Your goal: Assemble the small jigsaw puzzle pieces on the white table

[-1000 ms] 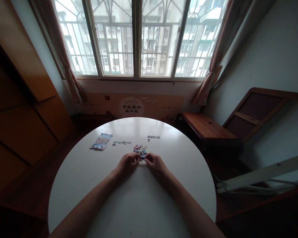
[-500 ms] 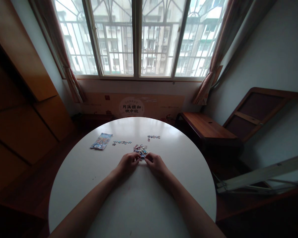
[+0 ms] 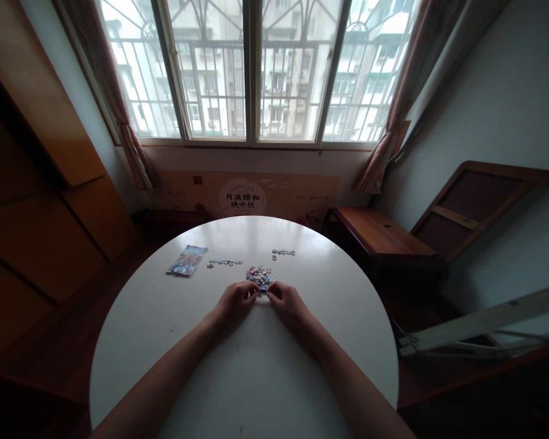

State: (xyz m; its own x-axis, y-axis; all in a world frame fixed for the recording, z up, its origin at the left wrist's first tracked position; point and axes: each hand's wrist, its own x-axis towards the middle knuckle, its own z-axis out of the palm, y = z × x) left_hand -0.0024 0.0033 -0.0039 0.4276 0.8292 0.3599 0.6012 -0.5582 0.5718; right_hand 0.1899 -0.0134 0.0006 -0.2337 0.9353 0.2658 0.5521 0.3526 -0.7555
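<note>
left hand: the left hand (image 3: 236, 297) is curled, with thumb and forefinger pinching what looks like the left end of a dark piece; the gap between fingers and thumb is small.
right hand: the right hand (image 3: 285, 296) mirrors it, fingers folded in, thumb and forefinger pinching the right end.
dark piece: the dark piece (image 3: 262, 291) is between the fingertips, at the near edge of the pile; whether it is one puzzle piece or several joined is too small to tell.
handling: probably very light, thin and fairly stiff, like card; tabs may bend or tear if forced. take hold by opposite edges, with fingertips only.
pile: the pile (image 3: 258, 275) of loose puzzle pieces lies just beyond both hands, heaped and overlapping.
rows: a left row (image 3: 229, 264) and a right row (image 3: 283, 252) lie beyond, each with a piece below its left end.
packet: the flat, printed packet (image 3: 187, 261) lies left of the left row.
worktop: the round white worktop (image 3: 249, 378) carries everything above.
</note>
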